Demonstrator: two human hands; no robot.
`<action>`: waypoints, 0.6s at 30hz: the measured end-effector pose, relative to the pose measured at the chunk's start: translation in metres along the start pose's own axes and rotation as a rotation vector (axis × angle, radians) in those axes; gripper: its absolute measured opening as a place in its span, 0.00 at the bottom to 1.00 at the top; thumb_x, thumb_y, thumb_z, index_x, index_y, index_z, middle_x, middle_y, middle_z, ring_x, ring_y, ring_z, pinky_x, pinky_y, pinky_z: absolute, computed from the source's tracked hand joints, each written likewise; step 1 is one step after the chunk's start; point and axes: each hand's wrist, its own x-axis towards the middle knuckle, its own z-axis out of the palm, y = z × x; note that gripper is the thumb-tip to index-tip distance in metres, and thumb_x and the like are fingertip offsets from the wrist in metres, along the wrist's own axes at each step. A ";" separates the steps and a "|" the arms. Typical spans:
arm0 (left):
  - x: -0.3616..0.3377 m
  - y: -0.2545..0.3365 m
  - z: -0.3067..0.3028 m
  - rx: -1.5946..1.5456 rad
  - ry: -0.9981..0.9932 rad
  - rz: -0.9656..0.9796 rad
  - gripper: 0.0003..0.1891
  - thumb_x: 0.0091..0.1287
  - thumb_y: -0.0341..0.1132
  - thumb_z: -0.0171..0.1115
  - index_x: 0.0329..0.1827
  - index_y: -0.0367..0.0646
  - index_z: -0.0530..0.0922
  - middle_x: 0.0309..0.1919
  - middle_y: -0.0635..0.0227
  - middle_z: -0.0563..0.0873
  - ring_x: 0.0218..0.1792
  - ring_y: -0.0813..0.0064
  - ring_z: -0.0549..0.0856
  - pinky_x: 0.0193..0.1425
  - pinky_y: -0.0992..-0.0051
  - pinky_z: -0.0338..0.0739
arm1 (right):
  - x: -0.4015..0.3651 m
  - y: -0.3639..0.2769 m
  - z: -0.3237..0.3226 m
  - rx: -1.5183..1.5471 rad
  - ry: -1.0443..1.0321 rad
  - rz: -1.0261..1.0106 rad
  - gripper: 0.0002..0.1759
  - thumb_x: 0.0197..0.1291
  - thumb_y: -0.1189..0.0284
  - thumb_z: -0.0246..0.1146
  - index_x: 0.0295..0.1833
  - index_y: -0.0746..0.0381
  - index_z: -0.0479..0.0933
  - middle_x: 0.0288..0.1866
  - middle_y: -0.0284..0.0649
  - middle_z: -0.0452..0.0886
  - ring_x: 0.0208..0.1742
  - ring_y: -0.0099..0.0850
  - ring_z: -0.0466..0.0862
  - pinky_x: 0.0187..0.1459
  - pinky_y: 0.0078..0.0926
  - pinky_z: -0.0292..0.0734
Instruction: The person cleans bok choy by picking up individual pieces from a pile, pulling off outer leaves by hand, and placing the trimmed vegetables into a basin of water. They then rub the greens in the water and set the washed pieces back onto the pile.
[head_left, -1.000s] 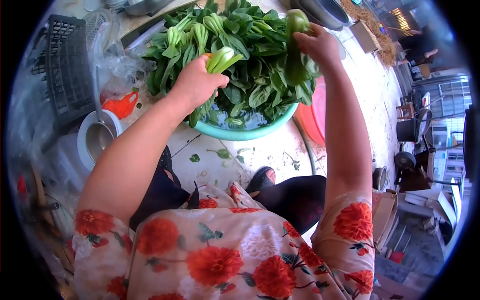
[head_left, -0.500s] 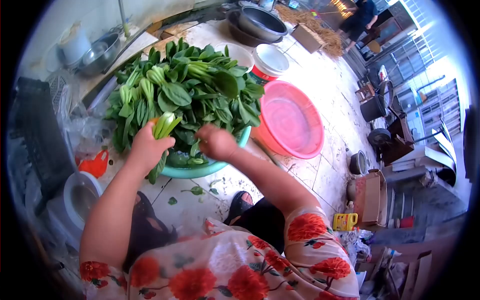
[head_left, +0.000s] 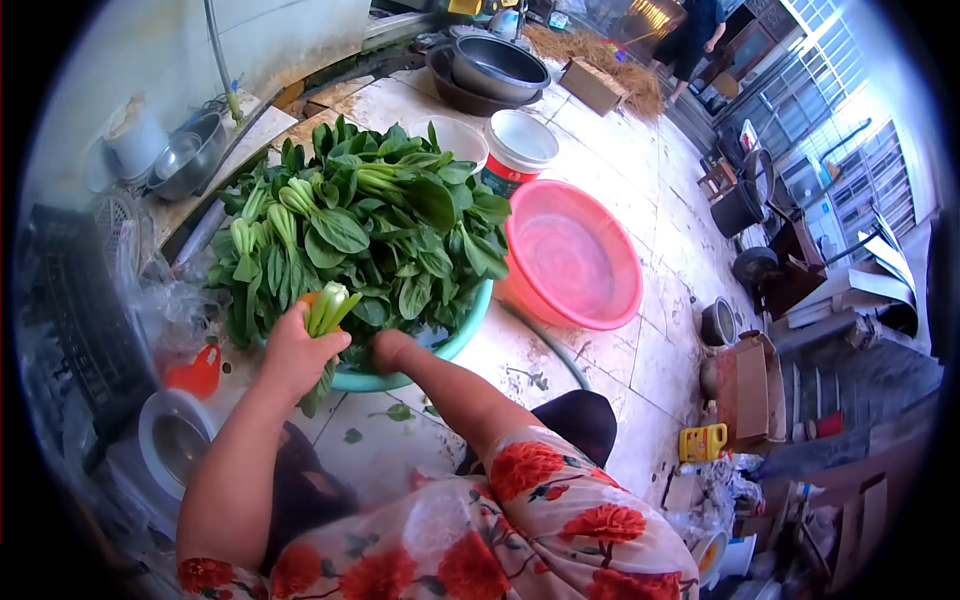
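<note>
A big heap of leafy greens [head_left: 340, 225] fills a green basin [head_left: 465, 325] in front of me. My left hand [head_left: 300, 350] is closed around a small bunch of greens [head_left: 328, 312], its pale cut stem end pointing up at the basin's near left edge. My right hand [head_left: 393, 352] reaches down into the basin's near side, just right of the held bunch. Its fingers are hidden among the leaves and water. A few loose leaves [head_left: 399, 412] lie on the tiles below the basin.
An empty pink basin [head_left: 572, 255] sits right of the greens, with a hose [head_left: 550, 345] beside it. Behind stand a white bucket [head_left: 522, 140] and dark metal basins [head_left: 500, 68]. A red bag [head_left: 195, 372] lies left. Another person [head_left: 690, 40] stands far back.
My right hand has moved down and left into the basin, from above its near side. My left hand still holds the bunch. The view has shifted slightly.
</note>
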 end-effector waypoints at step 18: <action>-0.004 0.006 0.006 0.027 -0.019 -0.019 0.22 0.56 0.24 0.65 0.55 0.37 0.73 0.33 0.69 0.80 0.28 0.78 0.79 0.33 0.77 0.76 | -0.010 0.056 -0.007 -0.116 -0.062 0.057 0.17 0.49 0.61 0.61 0.41 0.58 0.85 0.40 0.46 0.85 0.45 0.45 0.84 0.49 0.39 0.78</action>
